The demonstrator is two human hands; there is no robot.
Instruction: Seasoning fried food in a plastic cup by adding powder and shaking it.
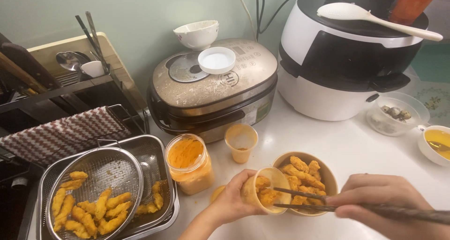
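On a white counter, the left hand grips a tilted small tan paper cup of orange-coated fried pieces over a round tan bowl, while the right hand, closed on dark wooden chopsticks, appears to be raking them out, which calls for a steady tilt.

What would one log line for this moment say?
left hand: holds small paper cup | right hand: dark chopsticks in cup | brown bowl: fried pieces
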